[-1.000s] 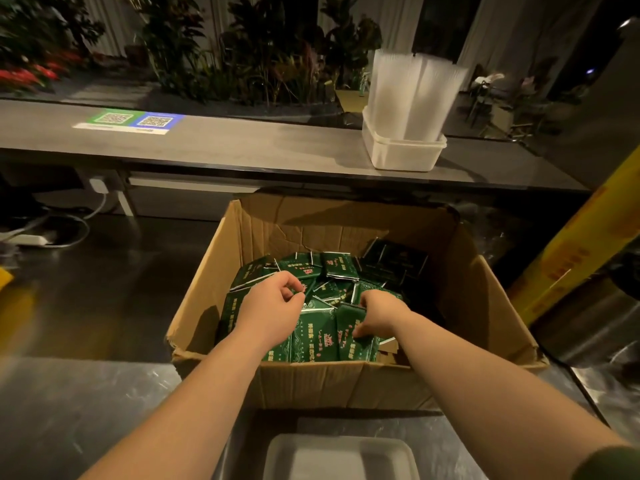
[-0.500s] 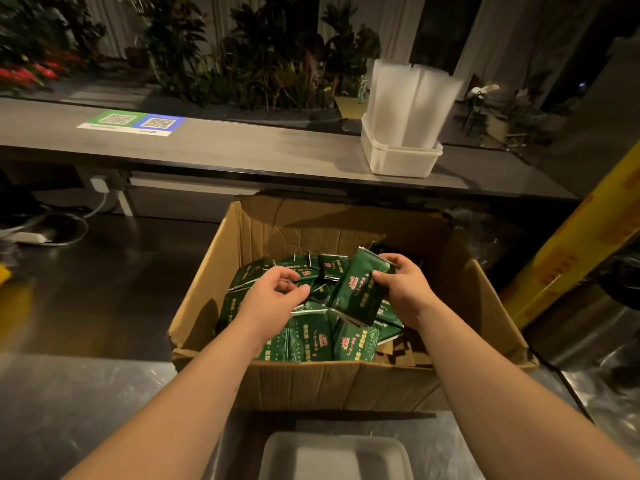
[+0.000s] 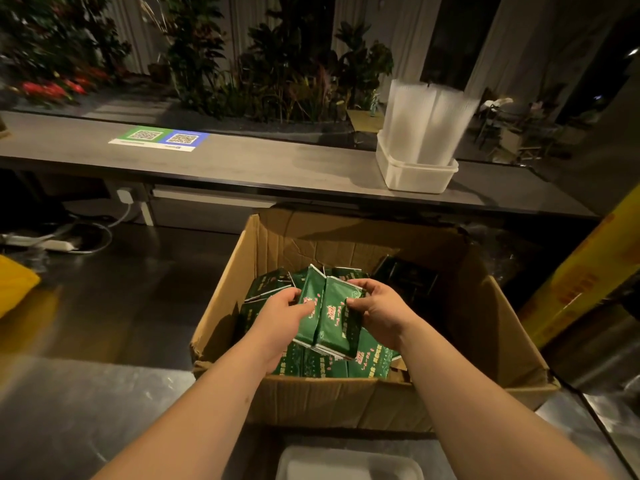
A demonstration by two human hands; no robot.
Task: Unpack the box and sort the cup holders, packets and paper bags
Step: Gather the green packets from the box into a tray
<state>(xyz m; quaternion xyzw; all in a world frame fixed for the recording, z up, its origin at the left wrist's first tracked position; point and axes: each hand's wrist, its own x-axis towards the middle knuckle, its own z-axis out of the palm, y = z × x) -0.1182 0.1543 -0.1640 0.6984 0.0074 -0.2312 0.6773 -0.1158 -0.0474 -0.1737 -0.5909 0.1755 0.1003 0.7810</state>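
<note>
box [image 3: 346, 403]: big open cardboard one, right in front of the person, our landmark.
loose packets [image 3: 266, 289]: green heap inside the box, piled any old way.
tray [image 3: 349, 464]: white, just on the near side of the box; likely where these go, i'd judge.
left hand [image 3: 284, 317]: over the box, fingers curled onto the left side of the bundle.
right hand [image 3: 381, 313]: over the box, thumb and fingers pinching the right side.
packets [image 3: 325, 313]: two at least, side by side, lifted above the heap, squeezed between both hands.
risk one: glossy wrappers held only by side pressure; ease either hand and the bundle could slip back into the box.
risk two: the box's near wall stands between bundle and tray; a low carry could catch it and scatter them.
</note>
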